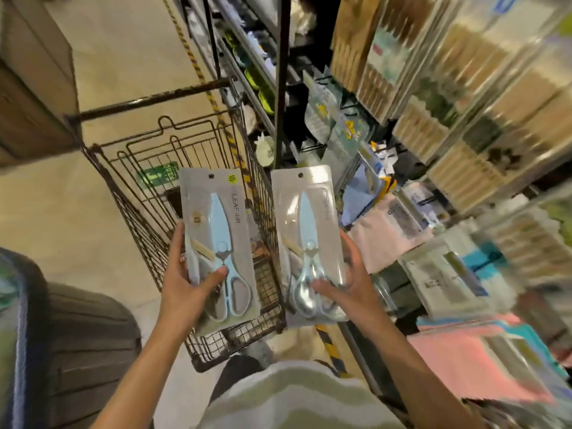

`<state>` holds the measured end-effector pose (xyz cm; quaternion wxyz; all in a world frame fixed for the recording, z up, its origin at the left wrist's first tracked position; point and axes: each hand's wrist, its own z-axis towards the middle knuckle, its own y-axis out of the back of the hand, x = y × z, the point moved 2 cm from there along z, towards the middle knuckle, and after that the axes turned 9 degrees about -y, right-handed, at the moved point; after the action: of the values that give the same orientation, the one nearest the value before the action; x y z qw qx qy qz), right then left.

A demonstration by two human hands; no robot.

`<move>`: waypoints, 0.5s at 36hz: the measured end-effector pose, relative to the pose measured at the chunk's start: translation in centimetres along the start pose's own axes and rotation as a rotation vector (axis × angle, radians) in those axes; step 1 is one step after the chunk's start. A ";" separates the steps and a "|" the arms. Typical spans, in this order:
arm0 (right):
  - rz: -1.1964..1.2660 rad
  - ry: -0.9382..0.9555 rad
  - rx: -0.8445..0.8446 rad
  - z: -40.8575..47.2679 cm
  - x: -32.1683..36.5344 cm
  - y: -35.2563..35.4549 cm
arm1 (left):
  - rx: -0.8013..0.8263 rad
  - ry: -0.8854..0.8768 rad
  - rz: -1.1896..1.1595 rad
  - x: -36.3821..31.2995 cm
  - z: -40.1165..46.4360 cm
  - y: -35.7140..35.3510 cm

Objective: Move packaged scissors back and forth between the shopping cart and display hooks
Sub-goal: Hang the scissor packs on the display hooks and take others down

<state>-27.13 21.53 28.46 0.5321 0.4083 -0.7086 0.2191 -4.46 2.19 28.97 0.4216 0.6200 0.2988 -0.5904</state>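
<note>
Midway, seemingly: left hand (185, 286) grips one pack (216, 239) over the cart (148, 168), right hand (349, 283) grips another pack (309, 239); neither is hung or dropped.

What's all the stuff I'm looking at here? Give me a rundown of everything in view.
Packaged scissors: two, light blue scissors on grey cards under clear plastic; left package held over the cart, right package held beside the cart's right edge.
Shopping cart: one, dark rusty wire, on the floor at centre left.
Display shelves: on the right, crowded with hanging and stacked packets, too blurred to count.
Pink cloths: a stack, lower right.
Striped floor tape: one yellow and black line, running along the shelf base.
Cardboard boxes: brown, upper left.
Striped top: green and white, bottom centre.
Left hand: grips the left package's lower part.
Right hand: grips the right package's lower part.
</note>
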 end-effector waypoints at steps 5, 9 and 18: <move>0.083 -0.006 -0.054 -5.6 -1.0 2.3 | 0.072 -0.049 -0.008 -1.8 -3.4 -2.4; 0.146 -0.042 -0.067 -9.8 -2.4 3.8 | 0.111 -0.084 -0.004 -3.2 -6.9 -3.8; 0.213 0.035 -0.209 -20.2 -4.4 4.9 | 0.305 -0.130 -0.001 -6.5 -13.1 -5.6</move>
<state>-19.07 40.92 31.74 0.5577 0.2692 -0.7575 0.2065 -3.79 17.12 33.70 0.3406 0.6371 0.1782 -0.6681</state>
